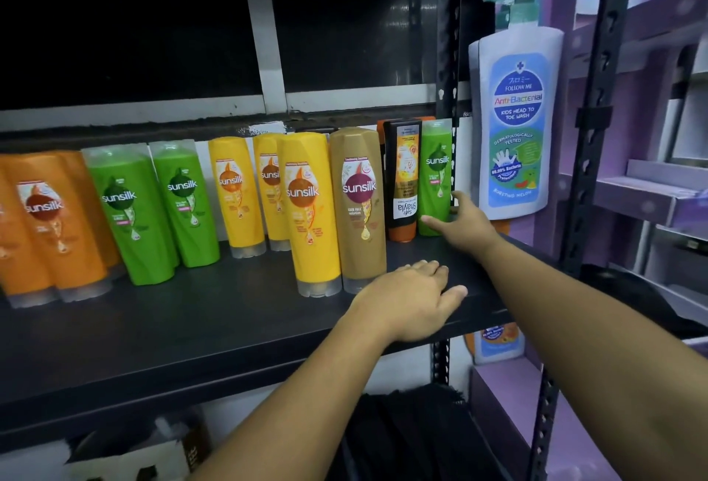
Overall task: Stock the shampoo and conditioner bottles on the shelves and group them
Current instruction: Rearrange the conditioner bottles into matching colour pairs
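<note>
1. Head view: the left hand [410, 300] lies flat on the smooth dark shelf [191, 327], fingers straight and loose, holding nothing.
2. Just beside it stand a brown bottle [360, 208] and a big yellow bottle [310, 212], tall and shiny, clear caps down.
3. The right hand [463, 224] reaches farther back. Its straight fingers touch the bottom of a small green bottle [436, 174].
4. A black tube [402, 182] stands next to that bottle.
5. Orange bottles [49, 220] stand far left.
</note>
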Demonstrator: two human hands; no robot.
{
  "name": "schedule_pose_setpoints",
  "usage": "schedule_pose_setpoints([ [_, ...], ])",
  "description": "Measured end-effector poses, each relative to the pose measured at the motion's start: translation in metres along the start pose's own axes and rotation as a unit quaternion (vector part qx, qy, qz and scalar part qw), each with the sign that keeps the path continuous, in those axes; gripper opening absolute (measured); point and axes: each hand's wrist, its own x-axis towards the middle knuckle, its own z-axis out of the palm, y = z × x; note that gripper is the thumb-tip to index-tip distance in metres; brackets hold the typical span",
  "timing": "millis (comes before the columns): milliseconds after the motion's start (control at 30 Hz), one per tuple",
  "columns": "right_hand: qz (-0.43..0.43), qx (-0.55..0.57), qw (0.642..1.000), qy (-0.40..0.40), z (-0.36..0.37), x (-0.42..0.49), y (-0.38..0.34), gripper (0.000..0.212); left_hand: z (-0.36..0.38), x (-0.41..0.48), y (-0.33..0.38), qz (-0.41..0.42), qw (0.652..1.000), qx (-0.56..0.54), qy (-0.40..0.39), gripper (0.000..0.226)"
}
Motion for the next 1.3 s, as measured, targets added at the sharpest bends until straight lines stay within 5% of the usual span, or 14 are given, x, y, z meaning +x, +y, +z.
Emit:
schedule_pose_setpoints([
  [167, -0.003, -0.033, 0.998, 0.059, -0.003, -0.011, -0.001, 0.06, 0.001, -0.002, 0.001, 0.003, 1.0, -0.006, 0.008, 0.066],
  [400, 0.027, -0.015, 0.998, 0.049, -0.023, -0.052, -0.018, 0.046, 0.008, -0.011, -0.003, -0.004, 0.994, 0.007, 0.107, 0.055],
  [533, 0.016, -0.024, 0.999, 0.029, -0.047, -0.098, -0.02, 0.046, 0.006, -0.019, -0.009, 0.023, 0.987, 0.008, 0.156, 0.045],
  [767, -0.029, 0.049, 0.997, -0.056, -0.062, -0.162, -0.042, 0.034, -0.018, -0.086, -0.049, 0.072, 0.985, -0.099, 0.12, 0.036],
  [1067, -0.136, 0.1, 0.97, -0.173, 0.011, -0.219, -0.123, 0.054, -0.037, -0.196, -0.159, -0.067, 0.987, -0.06, 0.135, 0.034],
  [1300, -0.16, 0.108, 0.955, -0.227, 0.112, -0.224, -0.194, 0.048, -0.05, -0.249, -0.246, -0.23, 0.966, -0.069, 0.094, 0.048],
])
